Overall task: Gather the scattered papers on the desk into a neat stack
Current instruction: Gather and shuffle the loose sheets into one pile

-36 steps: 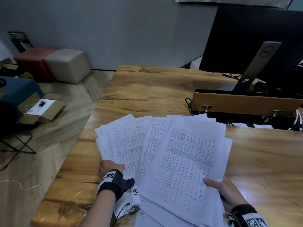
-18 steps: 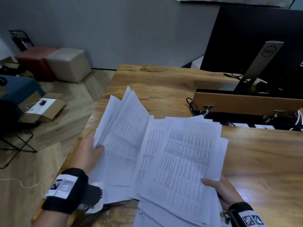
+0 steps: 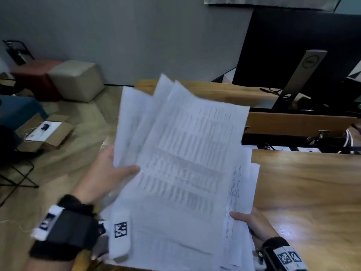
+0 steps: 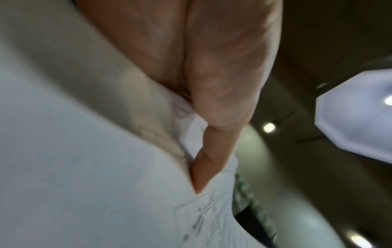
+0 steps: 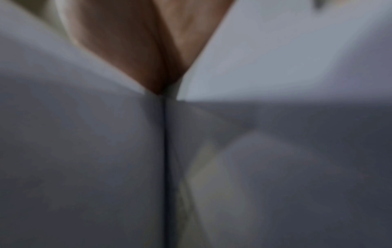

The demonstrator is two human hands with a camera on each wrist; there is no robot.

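Observation:
Several white printed papers [image 3: 181, 157] are lifted off the wooden desk [image 3: 304, 184] as a fanned, tilted bundle, their far corners splayed apart. My left hand [image 3: 109, 173] grips the bundle's left edge, thumb lying on the printed side. My right hand [image 3: 248, 218] holds the lower right edge, thumb on top, the fingers hidden under the sheets. The left wrist view shows a thumb [image 4: 214, 134] pressed on the papers [image 4: 84, 167]. In the right wrist view blurred papers [image 5: 275, 67] close around my hand [image 5: 135, 50].
A monitor stand [image 3: 297, 79] and dark screen [image 3: 293, 45] rise at the back right behind a wooden riser [image 3: 298, 124] with cables. The desk's left edge drops to the floor, where an open cardboard box [image 3: 46, 132] and two cube stools [image 3: 76, 81] sit.
The spread papers have come up off the desk. My left hand swung the left sheets up and over toward the right ones, closing the fan. My right hand kept its hold.

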